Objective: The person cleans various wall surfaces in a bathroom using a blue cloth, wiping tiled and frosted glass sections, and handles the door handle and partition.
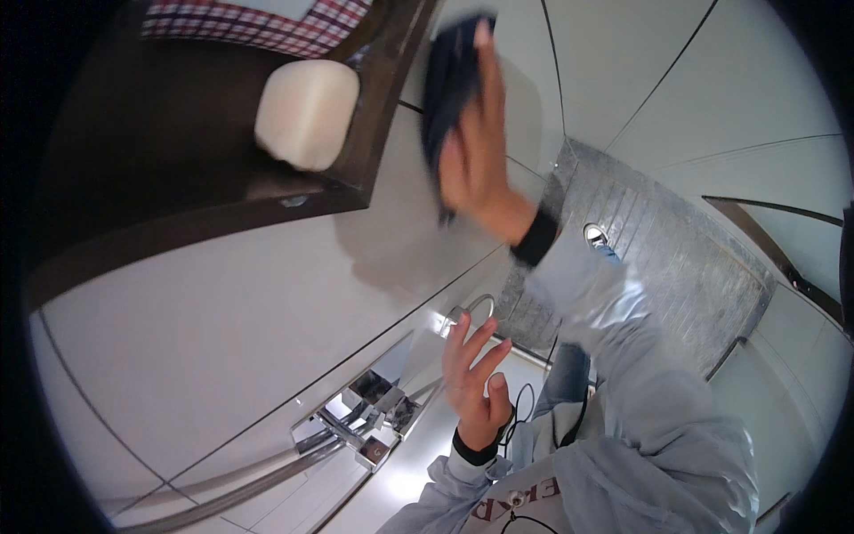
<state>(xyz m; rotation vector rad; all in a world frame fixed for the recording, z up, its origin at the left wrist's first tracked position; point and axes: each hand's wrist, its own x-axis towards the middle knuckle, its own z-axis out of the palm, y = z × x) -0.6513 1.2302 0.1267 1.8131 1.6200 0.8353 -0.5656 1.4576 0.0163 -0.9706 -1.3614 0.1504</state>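
My right hand (484, 157) is raised at the upper middle, its palm and fingers on a dark cloth (450, 87) beside the pale wall tiles; hand and cloth are blurred. My left hand (474, 380) is lower down, in front of my body, with its fingers spread and nothing in it. Close to its fingertips is a bent metal hose (490, 304). A cream, rounded block (309, 113) sits near the corner of a dark brown shelf (280, 200) at the upper left. Whether the cloth touches the wall cannot be told.
A chrome mixer fixture (367, 417) and a flexible hose (233, 504) are at the lower left. Red and white checked fabric (253, 27) lies on the shelf. A grey grooved floor (667, 267), with one of my shoes (596, 235) on it, lies to the right, by tiled walls (627, 60).
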